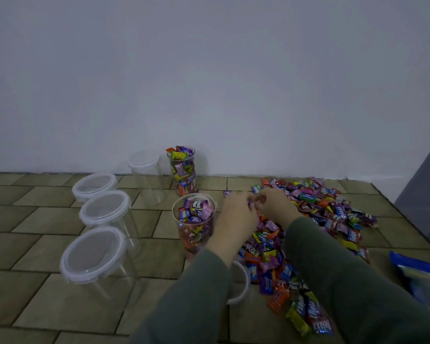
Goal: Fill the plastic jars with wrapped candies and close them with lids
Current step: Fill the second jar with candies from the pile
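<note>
Both hands, left hand (236,214) and right hand (274,207), pinch candies (315,207) (fingers curled), with the open jar (194,219) just left, nearest the left grip.

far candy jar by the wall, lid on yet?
No: the far candy jar is open, with candies poking above its rim.

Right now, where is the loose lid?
In the head view the loose lid lies on the floor under the left forearm, between the near filled jar and the candy pile.
</note>
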